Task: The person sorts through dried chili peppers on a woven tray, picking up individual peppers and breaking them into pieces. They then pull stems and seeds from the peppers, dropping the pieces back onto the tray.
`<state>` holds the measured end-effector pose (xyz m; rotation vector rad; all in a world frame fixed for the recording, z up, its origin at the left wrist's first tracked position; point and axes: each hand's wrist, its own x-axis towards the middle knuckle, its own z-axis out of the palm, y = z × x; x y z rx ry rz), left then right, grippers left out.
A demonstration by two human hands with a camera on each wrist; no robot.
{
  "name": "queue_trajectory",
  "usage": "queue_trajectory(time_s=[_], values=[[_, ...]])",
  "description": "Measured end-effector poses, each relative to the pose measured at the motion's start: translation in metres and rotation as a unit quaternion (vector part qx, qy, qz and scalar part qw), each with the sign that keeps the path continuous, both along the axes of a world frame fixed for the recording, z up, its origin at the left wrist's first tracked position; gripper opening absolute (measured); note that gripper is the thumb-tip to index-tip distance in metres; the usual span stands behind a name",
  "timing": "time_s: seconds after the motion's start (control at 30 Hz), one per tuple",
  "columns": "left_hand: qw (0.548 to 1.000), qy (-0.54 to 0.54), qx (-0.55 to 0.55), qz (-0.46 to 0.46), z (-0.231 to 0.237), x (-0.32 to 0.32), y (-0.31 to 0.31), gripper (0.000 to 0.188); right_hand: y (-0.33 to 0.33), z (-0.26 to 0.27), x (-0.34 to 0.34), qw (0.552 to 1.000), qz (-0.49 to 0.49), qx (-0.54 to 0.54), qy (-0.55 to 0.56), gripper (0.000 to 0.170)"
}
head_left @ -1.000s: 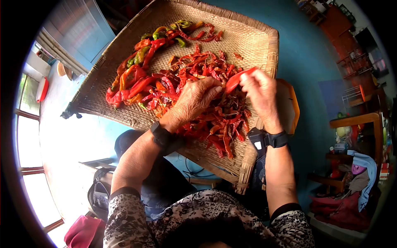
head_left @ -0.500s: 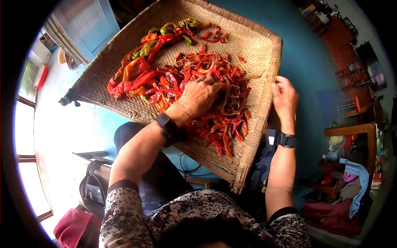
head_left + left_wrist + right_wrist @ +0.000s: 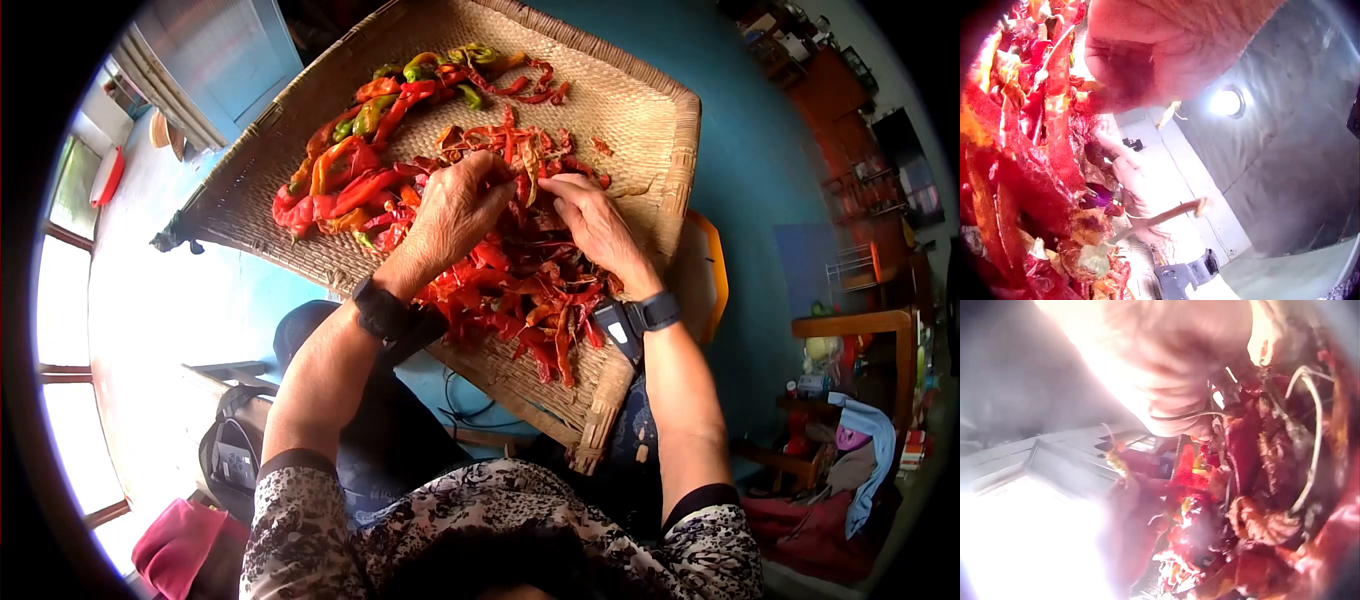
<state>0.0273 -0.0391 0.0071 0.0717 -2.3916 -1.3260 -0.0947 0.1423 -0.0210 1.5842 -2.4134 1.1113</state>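
Observation:
In the head view my left hand (image 3: 455, 210) is over the heap of dried red peppers (image 3: 490, 275), thumb and bent fingers pinching a pale, shrivelled pepper (image 3: 530, 170). My right hand (image 3: 600, 230) reaches in from the other side, fingers fairly straight, tips beside that pepper; whether they touch it is unclear. The left wrist view has my left hand (image 3: 1166, 56) large above the peppers (image 3: 1029, 156), with my right hand (image 3: 1135, 187) beyond. In the glary right wrist view my right hand (image 3: 1160, 362) is over the heap, with a thin stem by its fingers.
The woven tray (image 3: 640, 110) lies tilted across the lap. Fresher red and green peppers (image 3: 350, 180) form a band along its far left part. An orange-rimmed container (image 3: 715, 270) is beyond the right edge; a wooden chair (image 3: 850, 325) with clothes stands farther right.
My right hand held a bright red pepper over the heap, moved out past the tray's right edge, and is back over the heap without it. My left hand has lifted slightly, with the pale pepper showing.

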Motion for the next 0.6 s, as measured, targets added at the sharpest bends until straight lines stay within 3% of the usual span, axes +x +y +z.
queue_trajectory(time_s=[0.2, 0.3, 0.43, 0.5, 0.6], values=[[0.999, -0.006, 0.035, 0.006, -0.001, -0.004, 0.004, 0.024, 0.021, 0.023, 0.032, 0.999, 0.006, 0.037, -0.024, 0.016], [0.999, -0.035, 0.002, -0.004, -0.006, -0.009, 0.007, 0.025, 0.035, 0.021, 0.032, 0.996, 0.012, 0.068, -0.059, 0.013], [0.995, -0.030, 0.039, -0.085, -0.016, -0.018, 0.015, 0.021, 0.037, 0.031, 0.038, 0.976, -0.102, -0.084, -0.172, 0.020], [0.989, -0.055, 0.072, -0.120, -0.009, -0.016, 0.025, 0.018, 0.031, 0.030, 0.037, 0.951, -0.102, -0.132, -0.261, 0.020], [0.990, -0.043, 0.029, -0.135, -0.004, -0.013, 0.032, 0.017, 0.027, 0.026, 0.033, 0.968, -0.084, -0.102, -0.211, 0.016]])
